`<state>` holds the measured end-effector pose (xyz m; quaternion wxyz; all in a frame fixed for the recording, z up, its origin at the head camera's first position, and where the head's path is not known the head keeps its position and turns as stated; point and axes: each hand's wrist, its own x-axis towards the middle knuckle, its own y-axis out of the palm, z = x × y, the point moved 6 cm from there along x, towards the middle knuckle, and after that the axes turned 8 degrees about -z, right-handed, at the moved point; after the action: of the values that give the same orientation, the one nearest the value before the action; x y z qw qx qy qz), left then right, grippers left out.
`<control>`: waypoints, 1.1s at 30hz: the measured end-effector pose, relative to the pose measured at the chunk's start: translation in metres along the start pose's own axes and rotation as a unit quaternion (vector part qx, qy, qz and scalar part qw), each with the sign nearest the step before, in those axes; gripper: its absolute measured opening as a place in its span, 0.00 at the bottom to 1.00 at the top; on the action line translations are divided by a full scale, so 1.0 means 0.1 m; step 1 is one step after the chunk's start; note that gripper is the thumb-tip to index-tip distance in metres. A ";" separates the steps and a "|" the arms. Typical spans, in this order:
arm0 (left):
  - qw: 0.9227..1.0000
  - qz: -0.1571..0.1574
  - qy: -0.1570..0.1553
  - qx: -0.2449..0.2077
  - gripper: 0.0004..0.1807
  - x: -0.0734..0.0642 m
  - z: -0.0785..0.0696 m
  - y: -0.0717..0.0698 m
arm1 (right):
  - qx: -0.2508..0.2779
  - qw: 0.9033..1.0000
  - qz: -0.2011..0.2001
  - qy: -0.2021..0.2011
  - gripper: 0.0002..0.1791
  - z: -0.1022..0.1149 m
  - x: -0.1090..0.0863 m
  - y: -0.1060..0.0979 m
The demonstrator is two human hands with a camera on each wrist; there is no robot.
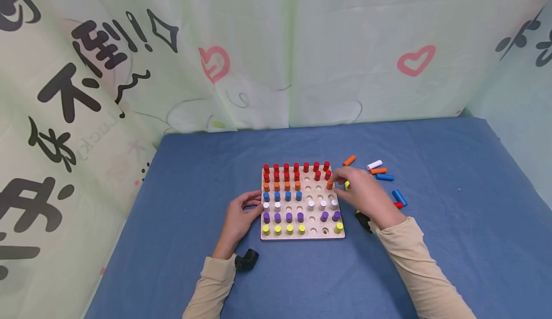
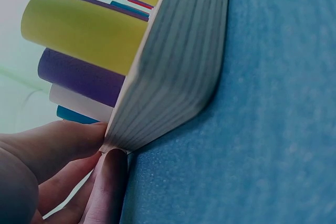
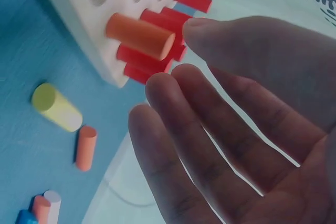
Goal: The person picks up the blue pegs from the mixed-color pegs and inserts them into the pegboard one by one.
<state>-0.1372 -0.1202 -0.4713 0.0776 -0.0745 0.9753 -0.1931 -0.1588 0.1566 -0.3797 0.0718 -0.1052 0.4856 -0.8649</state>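
And here is the pegboard (image 1: 302,237), flat on the blue cloth (image 1: 172,242), with the left hand (image 1: 239,216) at its left edge: thumb and fingertips touch the wood, the fingers relaxed and slightly spread. Over to the right hand (image 1: 366,192), above the pegboard's right edge, fingers long and apart, thumb right by an orange peg (image 1: 329,184)! That peg stands in the pegboard's right-hand column, third row from the back; whether the thumb touches it, I can't tell. What colour across the pegboard: red pegs (image 1: 296,176) at the back, then orange, blue, white and purple, with yellow pegs (image 1: 290,231) along the front! Off to the pegboard's right lie the loose ones: a white peg (image 1: 374,165), blue pegs (image 1: 399,197), more orange, a red one partly hidden by the arm, and a yellow peg (image 3: 56,107) just beside the pegboard.
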 end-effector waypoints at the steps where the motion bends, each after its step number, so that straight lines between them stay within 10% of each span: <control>1: 1.000 0.000 0.001 0.000 0.21 0.00 0.00 0.00 | -0.002 1.000 0.000 0.002 0.11 -0.02 -0.01 0.00; 33: 1.000 0.001 -0.010 0.007 0.21 -0.01 -0.01 -0.01 | -0.020 0.999 -0.016 0.037 0.16 -0.50 -0.16 -0.25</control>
<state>-0.1365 -0.1207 -0.4699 0.0881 -0.0754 0.9731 -0.1989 -0.1560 0.2141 -0.3852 0.0383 -0.0826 0.5037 -0.8590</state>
